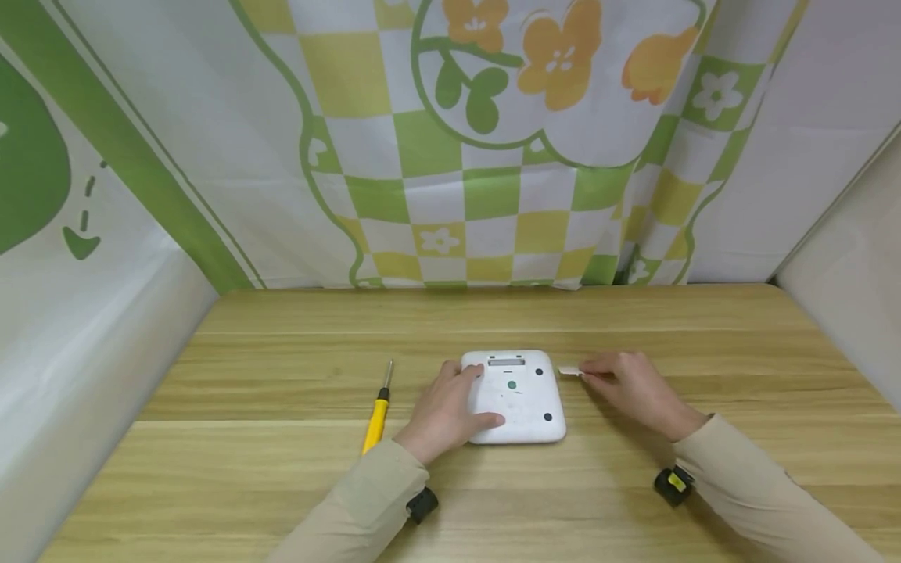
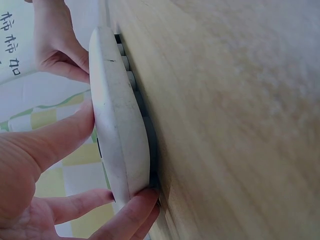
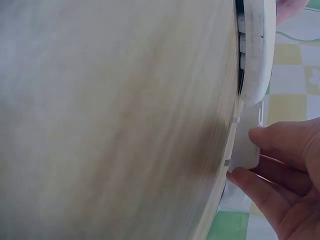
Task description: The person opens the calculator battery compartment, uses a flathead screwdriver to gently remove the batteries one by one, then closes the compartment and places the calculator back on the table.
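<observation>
At the left, a yellow-handled screwdriver (image 1: pixel 376 422) lies on the wooden table (image 1: pixel 267 375), its tip pointing away from the person. Beside it, the left hand (image 1: pixel 445 410) grips the left side of a white device (image 1: pixel 522 405), lying buttons-down with an uncovered compartment (image 1: pixel 507 362) near its far edge. Just right of the device, the right hand (image 1: pixel 637 389) pinches a small white cover (image 1: pixel 569 371) between thumb and fingers.

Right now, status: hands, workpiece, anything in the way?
Left hand grips white calculator, face down, back slot uncovered. Right hand pinches small white cover beside it. Yellow screwdriver lies left of the calculator, apparently out of the way.
</observation>
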A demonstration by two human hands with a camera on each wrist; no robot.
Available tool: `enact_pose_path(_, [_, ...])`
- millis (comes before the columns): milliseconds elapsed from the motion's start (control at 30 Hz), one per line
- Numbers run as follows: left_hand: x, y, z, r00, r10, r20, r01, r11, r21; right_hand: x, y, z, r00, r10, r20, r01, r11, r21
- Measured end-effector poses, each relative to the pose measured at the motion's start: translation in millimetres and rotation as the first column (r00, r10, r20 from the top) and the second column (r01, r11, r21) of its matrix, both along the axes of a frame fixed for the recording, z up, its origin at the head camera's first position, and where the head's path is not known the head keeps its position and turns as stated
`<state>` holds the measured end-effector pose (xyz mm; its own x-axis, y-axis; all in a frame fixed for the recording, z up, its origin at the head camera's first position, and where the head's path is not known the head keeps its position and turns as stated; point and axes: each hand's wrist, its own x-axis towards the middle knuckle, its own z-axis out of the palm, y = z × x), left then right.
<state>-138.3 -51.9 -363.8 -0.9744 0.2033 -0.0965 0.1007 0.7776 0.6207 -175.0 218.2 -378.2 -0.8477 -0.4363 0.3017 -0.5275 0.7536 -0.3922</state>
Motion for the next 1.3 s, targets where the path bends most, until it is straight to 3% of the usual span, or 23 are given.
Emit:
enact_pose_path(667, [-1.5,0.4,1.2,1.0,0.003,0.011,-0.003,1.0,-0.012,-1.0,1.5,0.9,0.997,0.004,0.079,-0.011,0.997,0.08])
enact_pose_path(1300, [-0.2,0.4,0.8,1.0,-0.001,0.0,0.001,1.0,-0.015,2.0,-0.4,1.4,0.999,-0.021,0.045,0.018,0.997,0.075])
